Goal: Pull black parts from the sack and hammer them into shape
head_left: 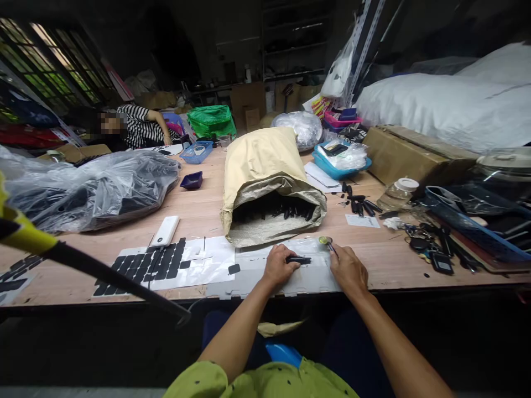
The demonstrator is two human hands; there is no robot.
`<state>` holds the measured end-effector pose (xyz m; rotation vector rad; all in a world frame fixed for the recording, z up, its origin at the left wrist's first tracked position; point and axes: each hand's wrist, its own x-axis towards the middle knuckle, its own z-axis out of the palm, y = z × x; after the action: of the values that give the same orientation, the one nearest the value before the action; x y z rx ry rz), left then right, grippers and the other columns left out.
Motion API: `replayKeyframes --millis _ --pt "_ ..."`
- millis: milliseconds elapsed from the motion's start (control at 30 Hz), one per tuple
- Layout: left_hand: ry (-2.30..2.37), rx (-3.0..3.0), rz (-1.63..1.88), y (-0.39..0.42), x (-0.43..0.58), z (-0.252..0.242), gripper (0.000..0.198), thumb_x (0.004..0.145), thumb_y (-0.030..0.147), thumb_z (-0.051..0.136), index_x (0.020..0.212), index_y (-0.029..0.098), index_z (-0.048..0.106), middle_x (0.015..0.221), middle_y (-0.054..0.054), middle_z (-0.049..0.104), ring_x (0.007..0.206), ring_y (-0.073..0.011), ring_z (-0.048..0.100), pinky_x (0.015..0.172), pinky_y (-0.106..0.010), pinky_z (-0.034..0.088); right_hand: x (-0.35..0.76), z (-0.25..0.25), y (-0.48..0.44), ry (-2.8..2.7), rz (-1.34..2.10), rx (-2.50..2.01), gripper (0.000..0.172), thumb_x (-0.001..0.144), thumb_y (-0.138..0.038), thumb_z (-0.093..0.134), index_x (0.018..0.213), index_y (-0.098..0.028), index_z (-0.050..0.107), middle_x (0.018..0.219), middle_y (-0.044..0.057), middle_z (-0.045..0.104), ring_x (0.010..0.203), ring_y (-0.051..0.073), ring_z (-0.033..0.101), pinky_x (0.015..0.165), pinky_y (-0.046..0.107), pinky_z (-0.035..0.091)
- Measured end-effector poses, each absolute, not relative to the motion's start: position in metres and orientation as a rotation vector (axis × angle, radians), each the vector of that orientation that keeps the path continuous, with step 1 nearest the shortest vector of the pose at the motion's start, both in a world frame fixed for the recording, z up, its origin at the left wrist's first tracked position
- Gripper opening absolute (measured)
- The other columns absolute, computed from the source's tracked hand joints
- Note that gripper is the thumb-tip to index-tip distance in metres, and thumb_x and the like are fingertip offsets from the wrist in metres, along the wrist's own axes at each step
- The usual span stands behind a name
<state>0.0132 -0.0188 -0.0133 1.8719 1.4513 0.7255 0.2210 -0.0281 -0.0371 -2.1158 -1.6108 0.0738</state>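
On a grey sheet (249,276) at the table's front edge, my left hand (279,266) is closed on a slim black part (302,260), which lies flat with its end pointing right. My right hand (349,270) grips the short shaft of a small mallet (324,241) with a round yellowish head, raised a little to the right of the black part. Straight ahead, a tan woven sack (265,160) lies on its side with its mouth towards me. Several black parts (290,211) show inside it.
White sheets with black stickers (141,265) and a white power bank (166,230) lie left. Loose black parts (357,204), a glass jar (398,193) and keys (418,240) sit right. A yellow-black pole (83,257) juts in from the left. Another person (139,124) leans at the far left.
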Motion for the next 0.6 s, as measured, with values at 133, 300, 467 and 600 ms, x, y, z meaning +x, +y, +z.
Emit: replayKeyframes --millis 133,300,467,600 --pt "1.450 1.864 0.720 -0.019 0.014 -0.013 0.015 0.074 0.019 0.077 0.089 0.023 0.076 0.086 -0.003 0.063 0.093 -0.0213 0.054 0.084 -0.035 0.045 0.221 -0.044 -0.033 -1.604 0.037 -2.071 0.027 0.089 -0.021 0.056 0.110 -0.023 0.073 0.096 0.006 0.063 0.077 0.016 0.053 0.064 0.026 0.034" --pt "1.457 1.861 0.705 -0.019 0.015 -0.015 0.017 0.076 0.024 0.077 0.093 0.026 0.078 0.089 -0.003 0.063 0.091 -0.0208 0.054 0.084 -0.035 0.045 0.218 -0.049 -0.036 -1.662 -0.092 -2.011 0.027 0.088 -0.019 0.057 0.108 -0.024 0.073 0.092 0.006 0.062 0.078 0.017 0.052 0.066 0.027 0.036" --pt "1.457 1.904 0.721 -0.018 0.016 -0.020 0.017 0.077 0.027 0.077 0.094 0.028 0.077 0.089 -0.003 0.062 0.090 -0.0203 0.054 0.083 -0.035 0.045 0.213 -0.051 -0.041 -1.713 -0.235 -1.996 0.026 0.088 -0.020 0.056 0.108 -0.022 0.072 0.088 0.007 0.059 0.075 0.018 0.049 0.064 0.028 0.034" --pt "1.469 1.910 0.718 -0.018 0.016 -0.022 0.019 0.076 0.028 0.078 0.095 0.027 0.076 0.087 -0.003 0.062 0.090 -0.0206 0.054 0.082 -0.034 0.044 0.211 -0.051 -0.043 -1.752 -0.309 -1.964 0.028 0.090 -0.020 0.052 0.109 -0.019 0.071 0.084 0.008 0.058 0.074 0.019 0.048 0.063 0.029 0.034"
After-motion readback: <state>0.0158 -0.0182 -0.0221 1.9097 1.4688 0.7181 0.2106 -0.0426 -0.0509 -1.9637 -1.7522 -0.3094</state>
